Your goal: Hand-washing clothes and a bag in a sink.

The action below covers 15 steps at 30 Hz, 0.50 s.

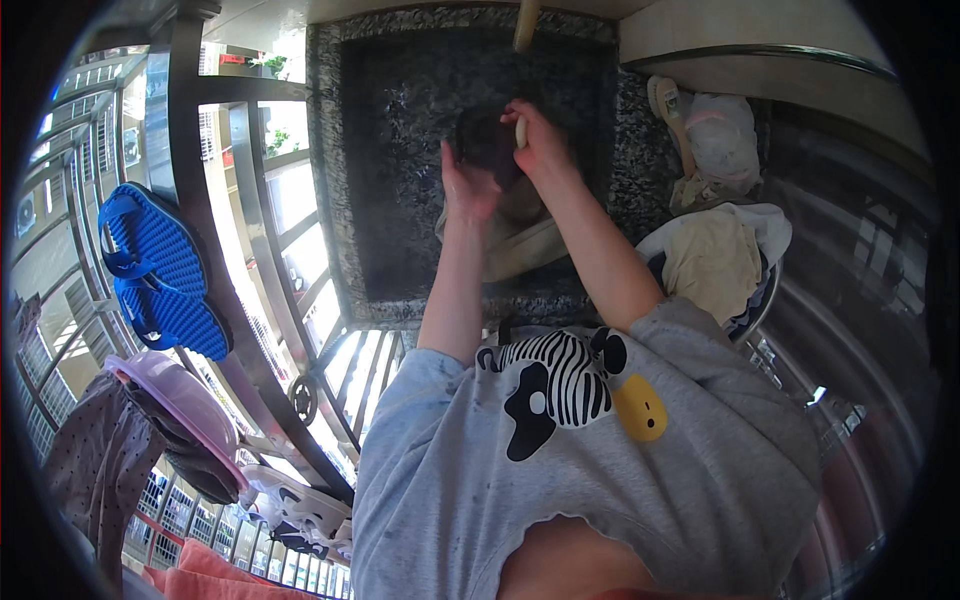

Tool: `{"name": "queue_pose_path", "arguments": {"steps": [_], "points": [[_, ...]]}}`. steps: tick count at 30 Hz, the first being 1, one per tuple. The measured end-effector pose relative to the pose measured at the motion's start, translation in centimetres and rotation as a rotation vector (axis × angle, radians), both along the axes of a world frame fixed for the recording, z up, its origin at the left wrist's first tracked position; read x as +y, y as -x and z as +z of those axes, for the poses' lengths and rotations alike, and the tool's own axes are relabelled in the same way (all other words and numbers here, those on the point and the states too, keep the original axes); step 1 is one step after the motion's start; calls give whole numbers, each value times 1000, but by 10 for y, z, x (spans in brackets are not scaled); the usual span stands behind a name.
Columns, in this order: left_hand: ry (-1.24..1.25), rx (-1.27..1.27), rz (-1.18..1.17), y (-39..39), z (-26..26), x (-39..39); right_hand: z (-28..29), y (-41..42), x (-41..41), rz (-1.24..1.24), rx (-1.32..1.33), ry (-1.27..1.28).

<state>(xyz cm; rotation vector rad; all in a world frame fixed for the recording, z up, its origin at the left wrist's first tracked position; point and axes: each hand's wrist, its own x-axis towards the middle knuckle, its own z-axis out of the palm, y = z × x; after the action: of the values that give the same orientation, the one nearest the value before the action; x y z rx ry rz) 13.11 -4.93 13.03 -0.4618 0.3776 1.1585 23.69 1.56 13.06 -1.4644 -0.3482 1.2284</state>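
Note:
Over a dark granite sink (390, 225), both of my hands are at a dark piece of cloth (484, 142). My left hand (471, 191) holds it from the near left side, thumb raised and most of the fingers hidden by the cloth. In my right hand (544, 142) is a small pale bar (521, 131), perhaps soap, gripped against the cloth's right side. Below the hands, a beige fabric (529, 251) lies in the sink, partly hidden by my forearms.
A pale pipe (526, 26) juts over the sink's far edge. Right of it lie a wooden-handled brush (675, 124), a plastic bag (721, 139) and a bucket of clothes (765, 300). Metal railings (247, 165) run along the left, holding blue slippers (161, 270) and a lilac basin (184, 405).

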Motion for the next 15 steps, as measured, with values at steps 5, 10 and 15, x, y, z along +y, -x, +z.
{"name": "queue_pose_path", "arguments": {"steps": [5,10,15], "points": [[16,307,-62,21,-25,-5,22,-9,-7,315,-219,-109],[-354,-52,188,11,-17,-24,40,28,-43,1000,-859,-620],[112,332,-298,2,-5,-19,5,31,-15,740,-900,-30]]}}
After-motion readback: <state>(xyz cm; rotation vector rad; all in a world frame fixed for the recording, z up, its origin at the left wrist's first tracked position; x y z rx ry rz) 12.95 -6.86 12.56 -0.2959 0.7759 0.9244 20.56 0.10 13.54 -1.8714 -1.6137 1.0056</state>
